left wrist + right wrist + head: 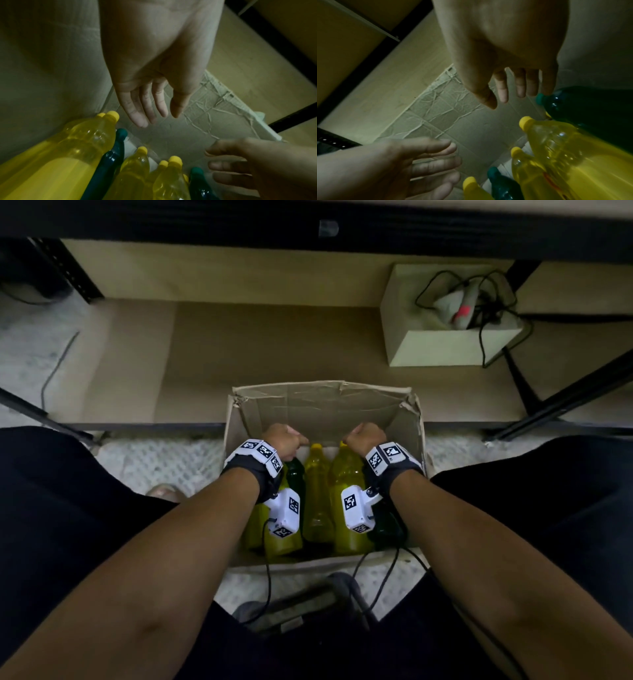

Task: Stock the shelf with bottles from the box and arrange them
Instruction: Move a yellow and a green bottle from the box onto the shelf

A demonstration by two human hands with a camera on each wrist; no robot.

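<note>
A: Starting nearest — why are the bottles sitting the way they are?

B: They are standing packed upright in the near half of the cardboard box [323,405], yellow bottles [318,494] in the middle and dark green bottles [296,477] at the sides, caps up. That is leaving the necks as the easiest part to take, I would say. The box itself is sitting on the floor, pushed up against the low shelf [274,350], so each lift should be short.

A: And the hands?

B: Both are hanging over the caps, inside the box. The left hand [150,75] is showing straight, loosely spread fingers [137,115] pointing down, holding nothing. The right hand [503,54] is the same: fingers relaxed and extended, nothing between them.

A: How close are they to a bottle?

B: The left fingertips are hovering just above and beyond a yellow cap [112,115], with a green cap [121,133] just beside it; no contact is showing. The right hand's outermost fingertip is sitting right at a green cap [540,98]; whether it is touching, I cannot tell.

A: Farther out?

B: The shelf board is lying bare in front of the box, with a small white box [445,337] of cables standing on its right part. No bottle is on it yet.
</note>
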